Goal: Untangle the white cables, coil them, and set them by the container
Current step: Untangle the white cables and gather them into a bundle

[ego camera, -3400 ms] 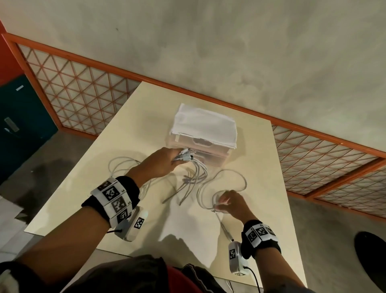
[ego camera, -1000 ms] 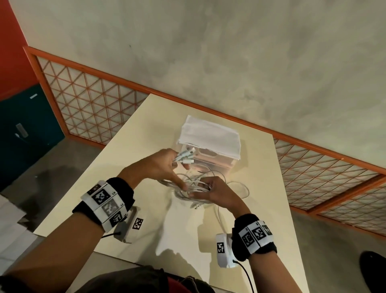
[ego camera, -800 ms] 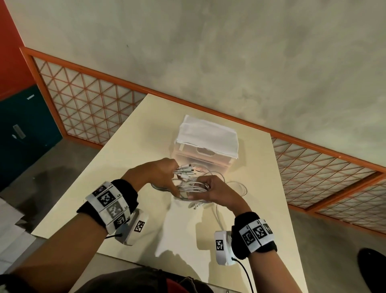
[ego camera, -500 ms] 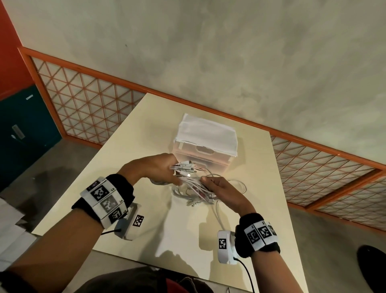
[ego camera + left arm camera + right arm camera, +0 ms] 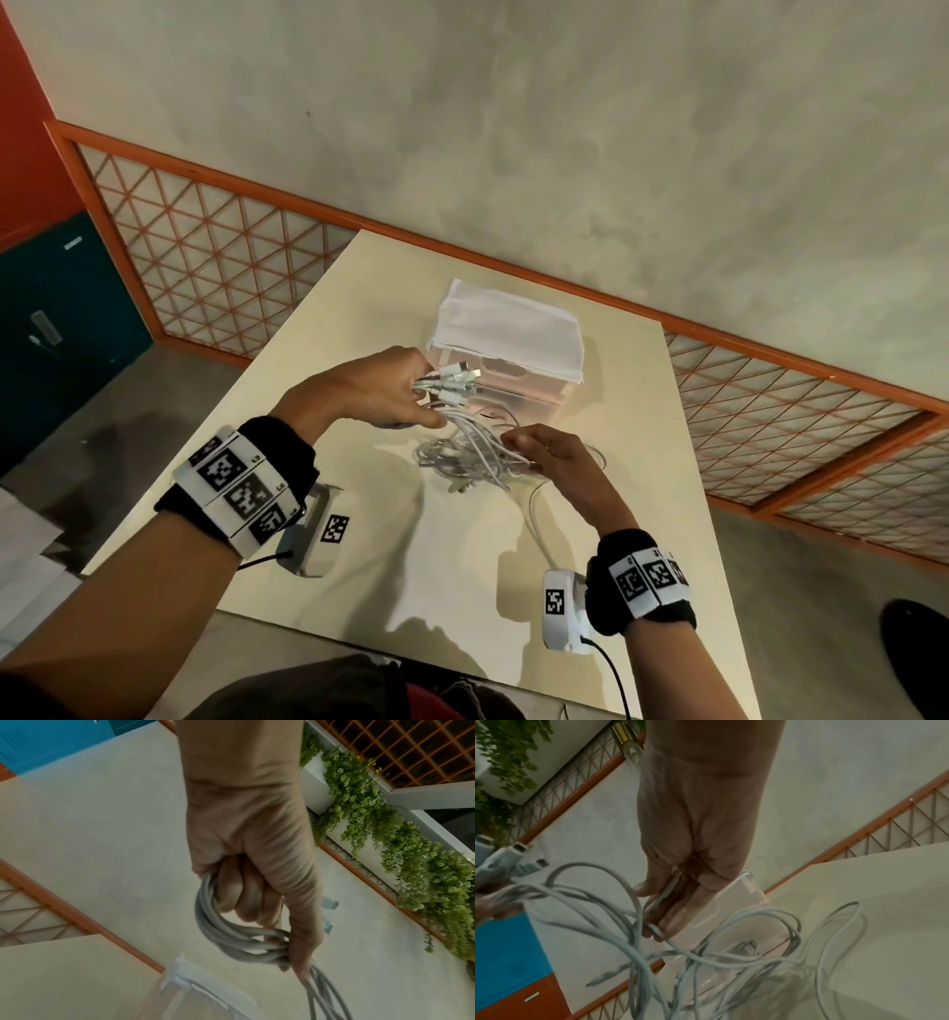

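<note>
A: How do the white cables (image 5: 464,452) look?
B: Thin, pale, and snarled into loose loops that cross one another. Several plug ends (image 5: 454,377) fan out together on one side.

A: Where do they sit against the fingers?
B: The left hand (image 5: 377,393) has its fingers (image 5: 240,898) curled round a bundle of strands, the plugs poking out past the knuckles. The right hand (image 5: 552,455) pinches a strand between thumb and fingers (image 5: 680,910), and the tangle hangs between the two hands, above the worktop (image 5: 308,385). One loop trails down onto the surface below the right hand.

A: And the container (image 5: 506,354)?
B: A clear plastic box with a white cloth (image 5: 508,324) draped over its top, standing on the worktop just behind the hands. What is inside it, I cannot tell.
</note>
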A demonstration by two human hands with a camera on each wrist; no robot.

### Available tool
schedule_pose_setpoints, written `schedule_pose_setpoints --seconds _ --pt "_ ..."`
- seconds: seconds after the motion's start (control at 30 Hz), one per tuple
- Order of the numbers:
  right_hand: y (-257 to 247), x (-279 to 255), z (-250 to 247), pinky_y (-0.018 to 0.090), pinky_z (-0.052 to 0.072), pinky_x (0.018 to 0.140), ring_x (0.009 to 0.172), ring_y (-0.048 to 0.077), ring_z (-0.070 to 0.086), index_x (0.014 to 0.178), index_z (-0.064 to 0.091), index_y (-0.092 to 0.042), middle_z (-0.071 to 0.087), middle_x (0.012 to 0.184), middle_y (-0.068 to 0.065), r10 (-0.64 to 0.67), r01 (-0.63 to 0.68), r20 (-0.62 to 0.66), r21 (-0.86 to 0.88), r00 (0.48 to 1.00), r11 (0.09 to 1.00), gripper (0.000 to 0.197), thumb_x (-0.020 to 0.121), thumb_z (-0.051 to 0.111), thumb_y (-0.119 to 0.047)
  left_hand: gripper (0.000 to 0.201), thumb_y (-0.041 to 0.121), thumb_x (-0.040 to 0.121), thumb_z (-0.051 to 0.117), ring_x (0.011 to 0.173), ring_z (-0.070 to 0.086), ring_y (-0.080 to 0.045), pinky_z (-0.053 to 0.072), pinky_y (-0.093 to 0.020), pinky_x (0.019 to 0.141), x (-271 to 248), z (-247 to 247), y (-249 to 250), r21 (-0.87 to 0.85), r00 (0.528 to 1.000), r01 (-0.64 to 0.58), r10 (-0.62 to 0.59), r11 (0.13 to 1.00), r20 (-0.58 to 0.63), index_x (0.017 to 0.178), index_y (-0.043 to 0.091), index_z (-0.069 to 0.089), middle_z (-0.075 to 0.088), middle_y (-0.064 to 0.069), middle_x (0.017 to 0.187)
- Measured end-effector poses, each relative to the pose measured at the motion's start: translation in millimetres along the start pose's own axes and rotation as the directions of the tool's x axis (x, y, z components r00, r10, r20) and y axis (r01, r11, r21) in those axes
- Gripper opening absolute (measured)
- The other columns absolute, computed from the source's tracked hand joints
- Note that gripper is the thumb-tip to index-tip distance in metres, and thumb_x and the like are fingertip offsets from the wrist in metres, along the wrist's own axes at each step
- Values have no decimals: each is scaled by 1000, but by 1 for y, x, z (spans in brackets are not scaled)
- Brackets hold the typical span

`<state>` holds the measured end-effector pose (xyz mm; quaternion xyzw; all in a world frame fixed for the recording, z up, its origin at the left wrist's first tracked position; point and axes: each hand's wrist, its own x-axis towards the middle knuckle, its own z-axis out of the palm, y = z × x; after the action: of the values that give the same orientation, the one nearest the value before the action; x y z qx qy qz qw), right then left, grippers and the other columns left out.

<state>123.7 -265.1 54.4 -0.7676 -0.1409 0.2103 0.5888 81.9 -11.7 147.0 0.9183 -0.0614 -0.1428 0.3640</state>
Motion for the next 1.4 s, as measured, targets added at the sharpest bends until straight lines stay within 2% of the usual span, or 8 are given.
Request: schedule_pose_setpoints --seconds 0.27,0.43,0.57,0.73,0.87,1.07,1.27,1.4 --pt "23 13 -6 10 44 61 59 -10 58 92 69 -11 70 85 -1 28 -106 -168 -475 985 874 20 86 58 4 26 22 78 74 43 45 -12 34 -20 44 -4 -9 8 -85 990 -69 58 994 -128 74 -1 62 52 0 49" --pt "31 16 -18 25 49 81 97 16 58 115 54 -20 58 119 1 249 -213 -33 -632 968 745 50 76 63 9 25 16 78 75 37 39 -9 30 -20 41 -7 -15 12 -182 989 -109 88 977 -116 62 9 58 47 7 38" --pt "-5 14 -6 19 32 110 137 1 31 147 26 -26 24 151 -15 155 -35 227 -458 961 888 116 52 92 -22 27 18 77 76 39 37 -13 28 -20 41 -7 -10 16 -236 993 -109 97 966 -62 63 5 58 45 3 43" --pt "-42 -3 26 17 48 81 91 13 68 92 73 -10 73 99 7 -109 109 -5 30 994 994 12 82 72 -15 50 14 77 76 35 29 -4 24 -16 43 -6 -13 18 -272 984 -139 102 952 -145 36 27 49 33 10 34" --pt "-21 3 32 24 47 63 57 25 57 46 61 -24 57 51 11 -63 62 -17 -60 998 996 41 87 66 -22 50 13 77 76 36 29 -4 24 -18 46 -9 -13 14 -297 980 -143 95 944 -172 36 27 51 32 11 34" --pt "17 -1 11 9 43 55 47 -2 59 56 61 -16 61 52 -1 128 -127 -14 -219 992 967 34 89 64 -23 49 10 75 77 38 27 -3 22 -19 47 -13 -21 6 -372 973 -148 67 916 -222 37 24 50 30 12 37" --pt "22 3 -5 20 44 54 52 8 51 68 54 -12 52 59 -2 70 -86 -114 -135 991 987 24 78 75 -10 25 15 71 78 46 47 -7 33 -18 45 4 -19 -16 -144 920 123 -167 982 -355 58 14 57 48 9 47" --pt "2 -2 -16 21 37 52 53 11 44 78 53 -15 47 58 -4 28 -30 -49 -52 998 998 27 81 70 -36 27 17 63 83 74 62 -26 44 -27 66 12 -9 -44 -59 843 320 -313 946 -438 85 15 68 61 -3 73"
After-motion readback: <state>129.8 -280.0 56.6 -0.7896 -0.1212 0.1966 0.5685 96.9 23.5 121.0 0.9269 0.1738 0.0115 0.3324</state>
